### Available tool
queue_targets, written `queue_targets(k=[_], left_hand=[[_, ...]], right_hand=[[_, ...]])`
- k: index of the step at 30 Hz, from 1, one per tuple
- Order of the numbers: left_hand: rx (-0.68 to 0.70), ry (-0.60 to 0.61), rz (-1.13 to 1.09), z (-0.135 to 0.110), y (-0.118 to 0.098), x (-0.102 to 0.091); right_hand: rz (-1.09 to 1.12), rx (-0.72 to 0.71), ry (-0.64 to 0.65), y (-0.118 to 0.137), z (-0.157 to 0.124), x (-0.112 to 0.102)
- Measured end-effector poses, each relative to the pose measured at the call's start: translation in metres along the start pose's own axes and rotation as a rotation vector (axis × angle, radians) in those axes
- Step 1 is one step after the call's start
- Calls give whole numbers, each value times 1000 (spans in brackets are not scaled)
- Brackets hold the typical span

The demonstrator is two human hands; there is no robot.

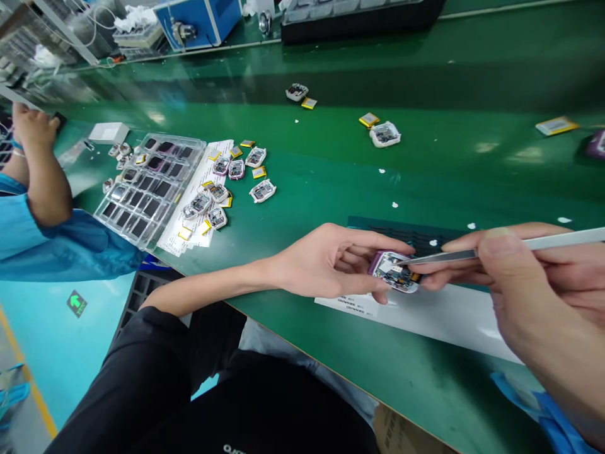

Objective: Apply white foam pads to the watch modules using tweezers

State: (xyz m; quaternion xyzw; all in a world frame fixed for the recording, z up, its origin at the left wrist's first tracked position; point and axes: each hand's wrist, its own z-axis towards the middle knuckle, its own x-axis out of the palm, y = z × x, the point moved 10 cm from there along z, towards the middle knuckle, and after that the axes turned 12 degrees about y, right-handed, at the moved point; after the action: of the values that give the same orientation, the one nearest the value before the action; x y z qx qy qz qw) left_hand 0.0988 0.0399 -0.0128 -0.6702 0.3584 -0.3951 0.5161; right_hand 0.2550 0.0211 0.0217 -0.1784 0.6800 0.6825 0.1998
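Note:
Between its thumb and fingers, my left hand point(326, 261) grips a small opened smartwatch body point(395, 272) with a purple and white rim, its circuit board facing up. My right hand point(515, 271) pinches metal tweezers point(539, 243), and their tip reaches onto the board. Some right fingers also rest near the right edge of the watch body. Beneath both hands lie a dark ribbed mat point(378, 228) and a white strip with printed labels point(439, 312).
Opened watch bodies with yellow batteries point(262, 190) lie on paper sheets point(220, 148) and the green table point(307, 170). A clear compartment tray point(142, 189) stands left. A co-worker's arm point(45, 164) reaches in there. A blue box point(201, 22) and black tray point(359, 25) sit behind.

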Motion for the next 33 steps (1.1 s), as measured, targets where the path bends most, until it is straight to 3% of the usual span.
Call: queue_targets(k=[18,27,33], left_hand=[[-55,9,20,0,6,1],[-82,-3,46,2,8,2],[-106,-87,163,1,14,-7]], right_hand=[[-63,-29,51,9,-2,5],[12,-46,62,13,-4,8],[-200,-73,46,11,-9,8]])
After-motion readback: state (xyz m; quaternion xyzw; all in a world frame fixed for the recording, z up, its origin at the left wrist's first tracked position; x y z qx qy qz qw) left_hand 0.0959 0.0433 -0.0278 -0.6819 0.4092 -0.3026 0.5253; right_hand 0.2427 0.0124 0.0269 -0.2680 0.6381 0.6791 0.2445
